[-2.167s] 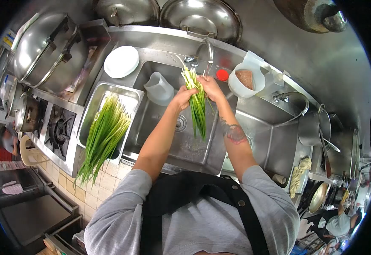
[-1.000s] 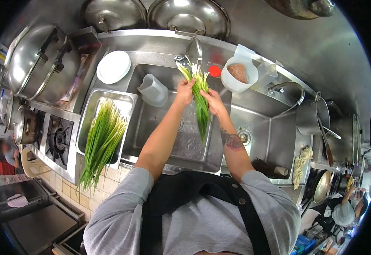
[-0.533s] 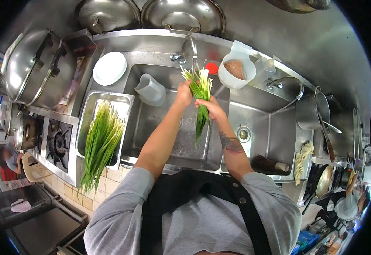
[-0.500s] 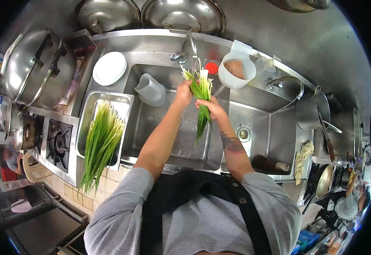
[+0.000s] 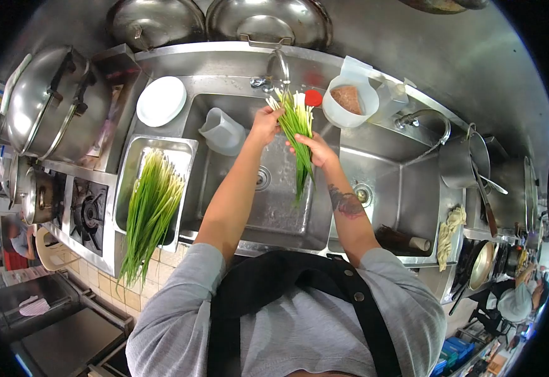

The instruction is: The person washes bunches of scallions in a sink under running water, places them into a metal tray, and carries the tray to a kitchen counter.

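Observation:
Over the left sink basin (image 5: 224, 201) I hold a bunch of long green stalks (image 5: 301, 129) with pale ends up, close under the faucet (image 5: 279, 66). My left hand (image 5: 266, 124) grips it near the pale ends. Lower down, my right hand (image 5: 315, 149) is wrapped round the green part, thumb across the front. A larger pile of the same stalks (image 5: 150, 210) lies in a metal tray (image 5: 189, 151) at the left, its green tips hanging over the front edge. A translucent jug (image 5: 223, 132) lies in the basin beside my left forearm.
White plates (image 5: 161, 102), a red lid (image 5: 312, 98) and a white container with something brownish (image 5: 351, 100) stand along the back. A brush (image 5: 403, 242) lies in the right basin (image 5: 387, 195). A gas burner (image 5: 89, 210) is at left, a pot (image 5: 463, 164) at right. A person (image 5: 514, 301) is far right.
The view has shifted, so the sink and tray appear further left than at first. Both hands still hold the bunch; my right hand has moved down it, and the pale ends have spread slightly.

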The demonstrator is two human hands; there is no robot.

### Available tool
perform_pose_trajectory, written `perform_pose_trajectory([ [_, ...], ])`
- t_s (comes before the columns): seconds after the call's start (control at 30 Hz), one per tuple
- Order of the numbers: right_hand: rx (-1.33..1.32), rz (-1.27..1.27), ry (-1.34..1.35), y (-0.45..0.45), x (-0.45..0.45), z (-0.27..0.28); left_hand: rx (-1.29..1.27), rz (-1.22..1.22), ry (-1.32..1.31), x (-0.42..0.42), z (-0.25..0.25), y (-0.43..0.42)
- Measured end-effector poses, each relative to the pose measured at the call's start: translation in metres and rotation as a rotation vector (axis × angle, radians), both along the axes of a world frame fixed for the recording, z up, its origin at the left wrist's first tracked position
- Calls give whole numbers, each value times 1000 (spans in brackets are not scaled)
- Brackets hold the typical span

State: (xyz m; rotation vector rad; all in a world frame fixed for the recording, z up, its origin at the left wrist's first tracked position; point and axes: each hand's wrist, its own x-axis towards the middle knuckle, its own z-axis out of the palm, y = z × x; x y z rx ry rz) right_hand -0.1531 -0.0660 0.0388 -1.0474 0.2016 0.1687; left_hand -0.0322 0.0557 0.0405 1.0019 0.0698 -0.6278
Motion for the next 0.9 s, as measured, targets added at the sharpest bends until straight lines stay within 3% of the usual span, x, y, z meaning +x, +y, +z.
perform_pose_trajectory([
  [0.13, -79, 88, 35, -16, 7, -13, 75, -90, -243, 10, -8, 8],
  [0.23, -162, 147, 30, -26, 9, -7, 78, -55, -269, 13, -12, 9],
  [0.33, -80, 135, 47, -25, 13, 3, 78, -5, -183, 11, -10, 8],
  [0.53, -142, 194, 17, -5, 15, -14, -270, 33, 74, -8, -3, -6],
  [0.67, -75, 178, 24, -2, 8, -22, -197, 83, -23, -5, -26, -2],
  [0.9, -4, 124, 132, 1, 1, -9, -216, 5, 22, -1, -24, 7],
])
